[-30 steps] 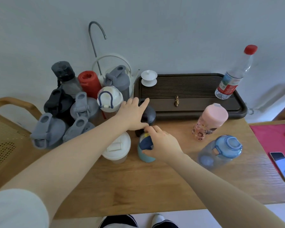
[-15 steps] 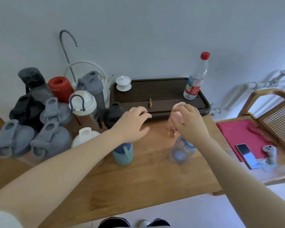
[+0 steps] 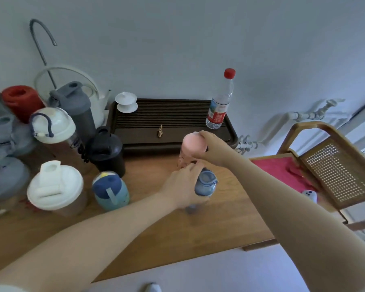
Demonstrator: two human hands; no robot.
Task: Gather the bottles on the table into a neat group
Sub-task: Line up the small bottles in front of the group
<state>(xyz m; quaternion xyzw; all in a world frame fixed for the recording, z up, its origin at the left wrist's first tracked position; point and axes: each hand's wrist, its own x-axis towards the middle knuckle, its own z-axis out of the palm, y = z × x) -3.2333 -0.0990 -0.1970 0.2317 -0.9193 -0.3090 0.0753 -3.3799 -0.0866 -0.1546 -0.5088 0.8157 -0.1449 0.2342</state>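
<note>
My right hand (image 3: 214,149) is wrapped over the pink bottle (image 3: 193,144), fingers curled round its lid; my left hand (image 3: 182,186) is closed on the side of the blue bottle (image 3: 205,183) just in front of it. Both are blurred, and my palms hide most of each body, so I cannot tell whether either has left the table (image 3: 156,218). To my left stand the teal bottle (image 3: 111,191), the white-lidded shaker (image 3: 55,186) and the black shaker (image 3: 105,149), close together. Behind them sit a domed white lid, a grey shaker and a red one; further grey bottles run off the left edge, uncountable. One clear water bottle (image 3: 220,100) stands on the dark tea tray (image 3: 171,127), far right corner. Bare wood lies open between my hands and the teal bottle, and along the near edge.
</note>
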